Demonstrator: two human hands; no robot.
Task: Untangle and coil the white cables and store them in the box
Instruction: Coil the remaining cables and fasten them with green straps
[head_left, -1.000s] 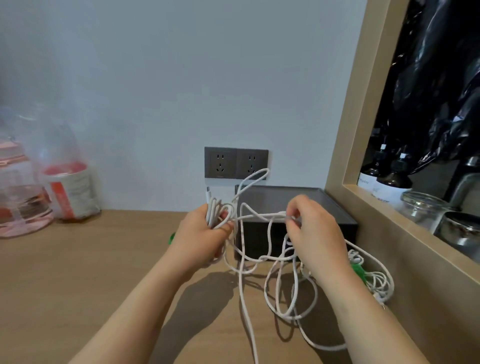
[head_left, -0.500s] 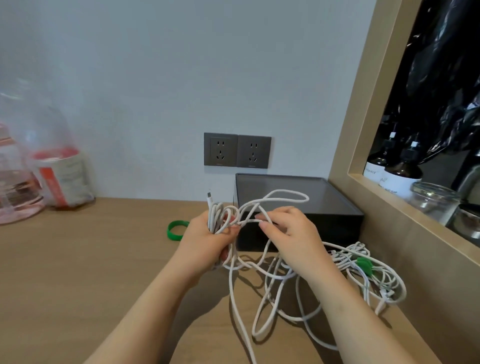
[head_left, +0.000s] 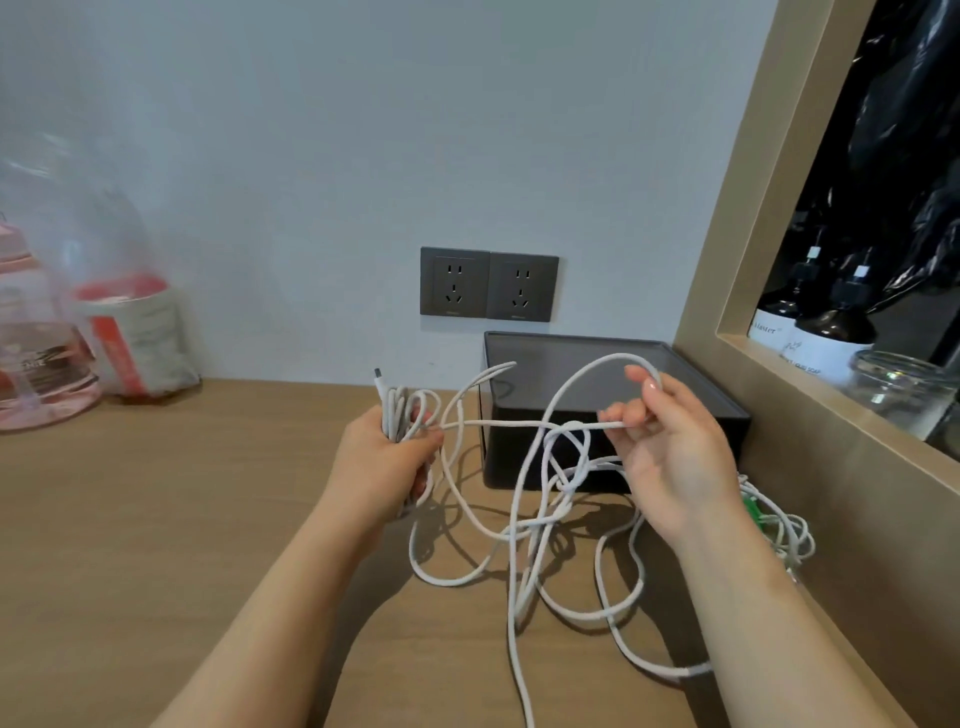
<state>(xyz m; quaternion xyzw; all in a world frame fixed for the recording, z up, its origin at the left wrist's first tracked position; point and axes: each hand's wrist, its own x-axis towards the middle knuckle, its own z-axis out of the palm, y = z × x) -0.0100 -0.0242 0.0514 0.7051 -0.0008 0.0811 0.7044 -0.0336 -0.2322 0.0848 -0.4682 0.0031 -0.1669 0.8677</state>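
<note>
My left hand (head_left: 387, 460) grips a small coil of white cable (head_left: 402, 410), with the plug end sticking up above my fingers. From it a strand of the tangled white cable (head_left: 524, 525) runs right to my right hand (head_left: 670, 447), which pinches it while a loop arches over my raised fingers. The tangle has a knot between my hands and hangs in loose loops onto the wooden table (head_left: 156, 519). The dark grey box (head_left: 597, 374) stands behind my hands against the wall. A second white cable bundle (head_left: 779, 530) with a green tie lies right of my right wrist.
Two grey wall sockets (head_left: 488, 285) sit above the box. At the far left stand a pink container (head_left: 36, 364) and a plastic bag (head_left: 130, 332). A wood-framed shelf (head_left: 810, 374) on the right holds dark bottles and a glass jar.
My right hand has moved right and up away from my left hand, drawing a strand taut and lifting a loop. The green band on the table is now hidden.
</note>
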